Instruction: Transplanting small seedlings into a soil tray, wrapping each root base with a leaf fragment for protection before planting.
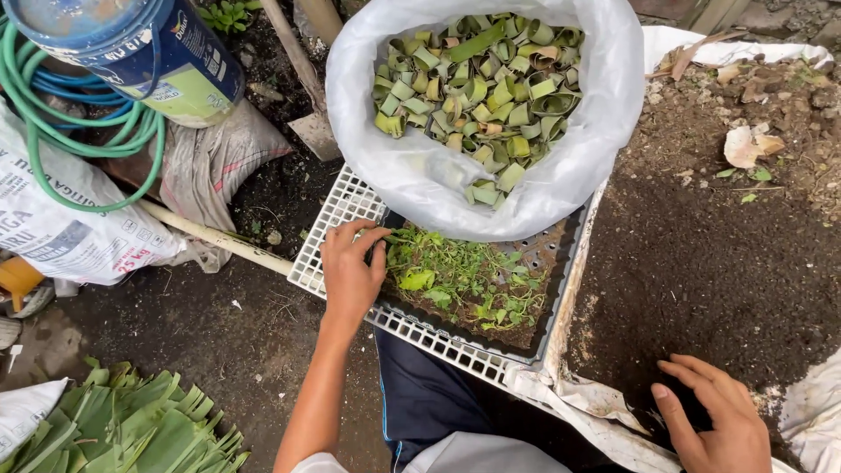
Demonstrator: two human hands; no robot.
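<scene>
The left hand [352, 267] rests on the left edge of a black seedling tray [552, 254], with its fingers bent over the rim and touching the small green seedlings [464, 285] that grow in the dark soil inside. The fingers are curled loosely; I cannot tell if they pinch a plant or only press on it. The black tray sits on top of a white plastic grid tray [337, 219], which shows at the left and along the front.

Behind the seedlings, and partly lying over the black tray, there is a white plastic bag [420, 175]. It is open and filled with many small rolled rings of green leaf [477, 88].

The right hand [714, 420] is well apart, at the lower right, lying flat and open on a bed of dark soil [727, 263], holding nothing.

At the upper left a blue bucket [149, 48] stands beside a coiled green hose [79, 131]. At the lower left lies a pile of cut green leaf strips [131, 425]
</scene>
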